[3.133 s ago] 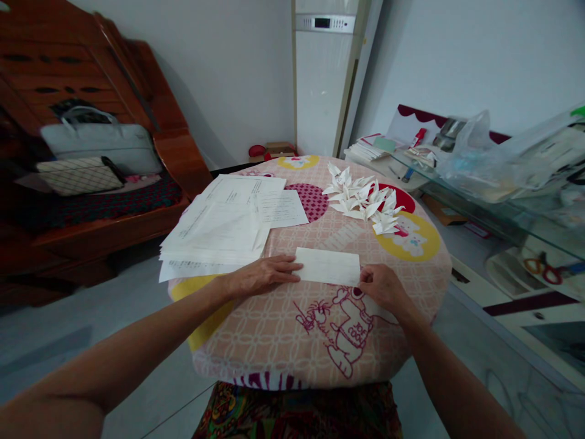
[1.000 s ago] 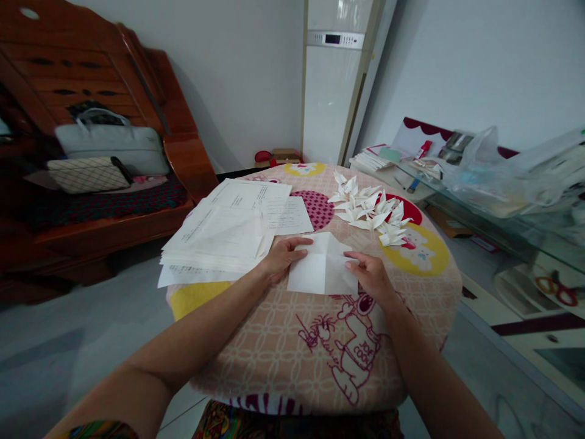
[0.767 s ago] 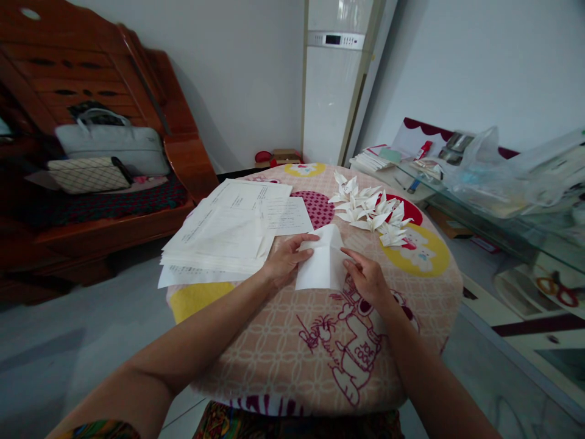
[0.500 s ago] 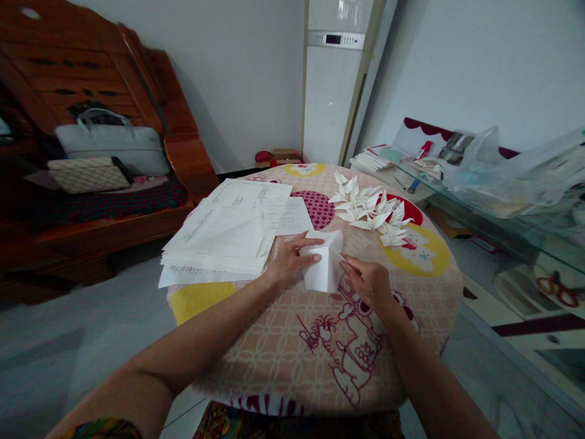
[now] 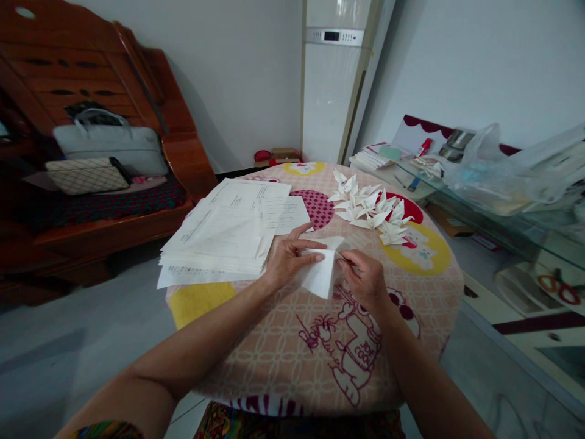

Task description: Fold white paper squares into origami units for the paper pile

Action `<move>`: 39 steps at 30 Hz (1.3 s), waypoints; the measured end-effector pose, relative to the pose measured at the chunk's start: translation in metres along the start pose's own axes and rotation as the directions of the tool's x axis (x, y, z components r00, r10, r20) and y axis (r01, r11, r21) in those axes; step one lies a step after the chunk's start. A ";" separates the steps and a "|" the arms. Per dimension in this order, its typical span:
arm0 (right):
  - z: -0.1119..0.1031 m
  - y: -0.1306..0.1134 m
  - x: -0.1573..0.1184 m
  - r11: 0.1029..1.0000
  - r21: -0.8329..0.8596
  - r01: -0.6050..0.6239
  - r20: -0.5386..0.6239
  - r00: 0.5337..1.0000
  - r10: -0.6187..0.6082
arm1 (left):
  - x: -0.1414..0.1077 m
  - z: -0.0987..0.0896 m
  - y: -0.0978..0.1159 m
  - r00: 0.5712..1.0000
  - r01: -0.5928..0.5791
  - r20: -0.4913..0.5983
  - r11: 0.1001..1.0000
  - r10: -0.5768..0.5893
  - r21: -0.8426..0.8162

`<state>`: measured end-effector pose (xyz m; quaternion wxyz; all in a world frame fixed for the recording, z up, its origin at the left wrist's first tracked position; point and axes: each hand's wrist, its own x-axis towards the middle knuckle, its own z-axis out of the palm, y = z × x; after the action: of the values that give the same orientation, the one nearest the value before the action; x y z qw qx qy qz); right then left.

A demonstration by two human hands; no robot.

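A creased white sheet of paper (image 5: 320,277) is held between my two hands over the middle of the round table. My left hand (image 5: 289,259) grips its left side, thumb and fingers pressed on the paper, one finger raised. With thumb and fingertips, my right hand (image 5: 363,275) pinches the right edge near the fold. Beyond the hands to the right lies a cluster of folded white paper cranes (image 5: 368,204). A stack of printed sheets (image 5: 214,235) lies left of my left hand, with a smaller printed piece (image 5: 287,214) at its right.
A patterned cloth covers the round table (image 5: 274,360). On the right stands a glass shelf (image 5: 484,195) with plastic bags, papers and a red-capped tube; scissors (image 5: 560,286) lie lower down. A wooden bench (image 5: 109,231) with bags is at the left.
The paper's right part has folded inward and now looks narrower. My right hand has shifted slightly left with its edge. One left finger has lifted.
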<state>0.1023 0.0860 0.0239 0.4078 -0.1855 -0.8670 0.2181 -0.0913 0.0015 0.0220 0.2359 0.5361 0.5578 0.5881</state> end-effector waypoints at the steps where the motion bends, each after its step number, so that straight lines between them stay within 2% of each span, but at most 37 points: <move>1: 0.001 -0.001 0.000 1.000 0.016 -0.009 0.004 1.000 0.009 | 0.000 0.001 0.000 1.000 0.006 0.016 1.000 -0.006 -0.012; 6: 0.001 -0.007 0.002 1.000 -0.007 0.013 0.004 1.000 -0.013 | 0.000 0.003 -0.002 0.999 -0.032 0.013 0.999 0.033 -0.026; 11: -0.001 -0.013 0.003 0.998 -0.018 0.056 -0.027 0.998 -0.056 | -0.002 -0.001 0.006 0.985 -0.170 0.004 0.978 0.171 0.120; 14: -0.002 -0.014 0.003 0.998 -0.008 0.070 -0.043 0.997 -0.070 | -0.005 0.000 0.012 0.974 -0.224 0.018 0.963 0.224 0.147; 22: -0.002 -0.018 0.005 0.992 -0.017 0.121 -0.018 0.992 -0.121 | -0.009 0.007 0.021 0.975 -0.215 0.057 0.976 0.214 0.025; 29: -0.006 -0.023 0.004 0.991 0.033 0.132 0.046 0.990 -0.133 | -0.013 0.008 0.021 0.979 -0.200 0.059 0.979 0.197 0.048; 34: -0.009 -0.028 0.004 0.986 0.066 0.151 0.060 0.986 -0.155 | -0.016 0.009 0.027 0.965 -0.261 0.018 0.961 0.261 0.089; 39: -0.008 -0.027 0.003 0.982 0.028 0.184 0.051 0.981 -0.186 | -0.019 0.009 0.029 0.957 -0.291 0.025 0.944 0.290 0.156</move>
<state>0.1026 0.0664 0.0449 0.4051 -0.0934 -0.8885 0.1943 -0.0683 -0.0193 0.0399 0.1042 0.6299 0.5173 0.5699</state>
